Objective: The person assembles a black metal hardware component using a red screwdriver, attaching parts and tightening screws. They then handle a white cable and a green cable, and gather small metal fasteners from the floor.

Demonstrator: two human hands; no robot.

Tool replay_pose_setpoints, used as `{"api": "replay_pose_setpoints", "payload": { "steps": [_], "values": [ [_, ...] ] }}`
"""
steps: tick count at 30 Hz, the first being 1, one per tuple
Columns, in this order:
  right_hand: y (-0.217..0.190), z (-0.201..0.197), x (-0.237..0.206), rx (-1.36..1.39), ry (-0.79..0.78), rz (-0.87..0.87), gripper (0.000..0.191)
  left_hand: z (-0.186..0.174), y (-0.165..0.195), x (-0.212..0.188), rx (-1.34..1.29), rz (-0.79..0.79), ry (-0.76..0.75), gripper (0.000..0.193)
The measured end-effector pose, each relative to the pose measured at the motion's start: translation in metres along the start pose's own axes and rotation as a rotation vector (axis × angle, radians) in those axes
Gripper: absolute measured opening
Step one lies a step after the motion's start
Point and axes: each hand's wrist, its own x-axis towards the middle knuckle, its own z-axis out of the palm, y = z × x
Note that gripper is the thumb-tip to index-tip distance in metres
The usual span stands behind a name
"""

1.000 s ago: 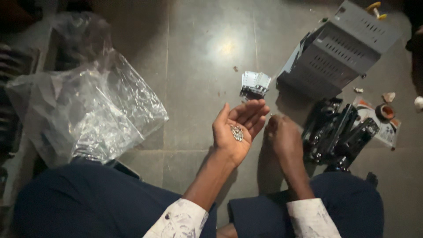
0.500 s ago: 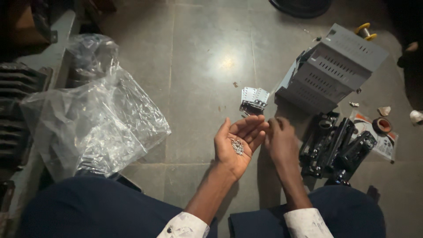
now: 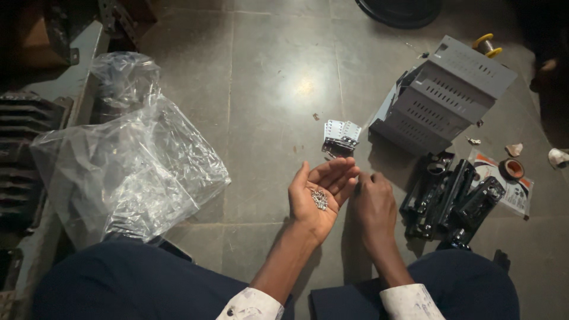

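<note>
**Kid:** What is in that open hand?

**Helper:** The left hand [image 3: 320, 198] is palm up, with its fingers spread apart. A little pile of tiny shiny screws [image 3: 320, 200] sits in the middle of the palm. Nothing is pinched; the screws just lie there.

**Kid:** And the other hand?

**Helper:** The right hand [image 3: 373, 204] is just beside it, at 3 o'clock from the palm. Its back faces up and its fingers point down at the floor [image 3: 267, 89]. I cannot tell if those fingers are together on something, because they are hidden under the hand.

**Kid:** What is near the fingertips?

**Helper:** At 12 o'clock from the left hand lies a small stack of silver metal plates [image 3: 339, 137] with holes, close to the fingertips but not touching.

**Kid:** And the big box?

**Helper:** A grey metal box [image 3: 444, 98] with rows of slots sits at 1 o'clock. A yellow spool [image 3: 487, 44] peeks out behind its top edge.

**Kid:** What are the black things?

**Helper:** A bunch of black parts [image 3: 453, 198] lies at 3 o'clock from the right hand, partly on a printed sheet [image 3: 521, 195]. A round roll of tape [image 3: 511, 169] rests on that sheet.

**Kid:** And the crinkly stuff?

**Helper:** A big clear plastic bag [image 3: 130, 166] lies at 9 o'clock, well apart from both hands.
</note>
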Motion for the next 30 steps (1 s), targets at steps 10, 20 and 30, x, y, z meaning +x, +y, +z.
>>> {"api": "replay_pose_setpoints", "payload": {
  "steps": [10, 20, 30],
  "values": [
    [0.003, 0.007, 0.006, -0.066, -0.049, 0.080, 0.019, -0.001, -0.001, 0.000, 0.019, 0.005, 0.007, 0.061],
    [0.009, -0.001, 0.002, 0.000, -0.111, 0.074, 0.019, 0.003, -0.002, 0.001, 0.048, 0.004, 0.034, 0.063],
    [0.012, 0.012, 0.003, -0.064, -0.044, 0.026, 0.017, -0.010, -0.005, 0.003, 0.030, -0.003, -0.025, 0.063]
  ]
}}
